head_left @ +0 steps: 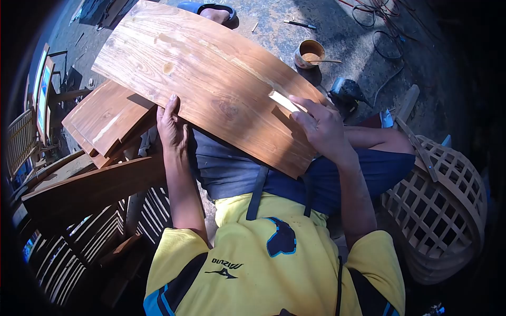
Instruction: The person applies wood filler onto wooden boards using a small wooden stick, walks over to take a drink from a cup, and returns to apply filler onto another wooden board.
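Observation:
A wide wooden board [211, 79] lies across my lap, tilted, with a pale strip of filler along its grain near the far edge. My left hand [172, 126] grips the board's near edge, thumb on top and fingers underneath. In my right hand [320, 124] is a flat, light-coloured scraper [284, 101], pinched between thumb and fingers. Its tip rests on or just over the board at the end of the pale strip. Beyond the board stands a small tub [310, 54] holding brown paste and a thin stick.
More boards [108, 118] are stacked at left, above a slatted wooden piece [95, 242]. To the right are a blue and black power tool [348, 92] and a lattice basket [437, 200]. A pen [300, 24], a blue sandal [208, 9] and cables [387, 42] lie on the floor.

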Available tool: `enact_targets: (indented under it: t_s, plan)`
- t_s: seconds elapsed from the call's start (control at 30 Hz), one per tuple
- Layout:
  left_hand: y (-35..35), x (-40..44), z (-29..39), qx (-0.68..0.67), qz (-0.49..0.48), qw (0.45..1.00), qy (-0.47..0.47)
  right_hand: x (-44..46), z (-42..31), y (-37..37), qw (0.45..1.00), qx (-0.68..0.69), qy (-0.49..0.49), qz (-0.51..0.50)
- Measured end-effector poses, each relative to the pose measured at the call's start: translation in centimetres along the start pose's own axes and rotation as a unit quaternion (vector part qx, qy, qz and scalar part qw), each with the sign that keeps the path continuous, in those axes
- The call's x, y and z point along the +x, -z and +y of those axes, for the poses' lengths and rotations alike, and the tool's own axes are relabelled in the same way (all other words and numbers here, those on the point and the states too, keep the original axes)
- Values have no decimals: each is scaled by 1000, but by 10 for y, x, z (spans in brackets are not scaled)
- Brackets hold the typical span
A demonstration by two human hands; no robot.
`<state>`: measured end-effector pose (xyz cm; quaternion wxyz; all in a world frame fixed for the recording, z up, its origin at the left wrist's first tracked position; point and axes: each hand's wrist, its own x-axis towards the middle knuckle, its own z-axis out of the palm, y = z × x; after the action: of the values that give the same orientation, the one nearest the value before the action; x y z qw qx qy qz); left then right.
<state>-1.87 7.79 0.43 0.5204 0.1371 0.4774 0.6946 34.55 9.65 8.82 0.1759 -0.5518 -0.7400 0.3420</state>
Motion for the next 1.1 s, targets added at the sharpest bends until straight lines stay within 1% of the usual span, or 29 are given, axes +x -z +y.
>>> enact_targets:
  t_s: [0.03,0.1,0.13,0.2,0.23,0.3,0.33,0.37,0.43,0.47,0.5,0.57,0.6,0.63,0.7,0.73,0.83,0.87,0.97,1.03,1.1]
  plan:
    - [4,3,-2,-2,5,1000,3,1,0,1,1000,1,0,0]
    - [9,4,-1,-4,10,1000,6,5,-1,4,999,3,5,52]
    - [10,4,0,-13,12,1000,13,8,-2,9,999,2,5,52]
    - [8,3,-3,-32,3,999,19,10,0,31,991,65,-45,111]
    - [5,0,-1,-55,-11,998,25,9,5,46,990,56,-54,118]
    - [19,7,-4,-77,-15,996,42,8,23,78,967,29,-190,165]
    - [17,7,-2,-88,-29,994,52,6,39,86,962,25,-194,191]
    - [22,11,1,-97,-44,991,75,1,49,88,960,21,-194,199]
    - [14,12,4,-127,-57,987,82,-4,54,93,959,65,-220,167]
    - [10,10,4,-149,-65,983,90,-10,55,92,948,184,-224,130]
    - [6,12,4,-178,-75,976,99,-14,55,93,948,177,-224,142]
    - [5,20,2,-200,-87,969,114,-21,58,96,911,298,-224,178]
    - [2,24,3,-198,-98,968,121,-24,45,108,919,282,-228,155]
    - [0,32,2,-201,-106,967,116,-26,47,112,920,281,-220,161]
    - [6,48,-2,-217,-119,964,95,-26,46,115,908,355,-195,110]
    - [7,57,-3,-230,-124,959,105,-25,39,117,886,407,-177,134]
    - [-7,74,-9,-275,-129,946,114,-34,22,127,894,392,-162,146]
    - [-16,80,-13,-278,-134,945,113,-37,31,123,914,356,-133,142]
    - [-27,113,-20,-300,-135,936,125,-47,-2,112,928,327,-100,151]
    - [-45,126,-26,-274,-186,937,113,-55,-25,102,942,301,-61,137]
    - [-73,127,-29,-221,-155,956,113,-70,-36,91,959,263,-56,88]
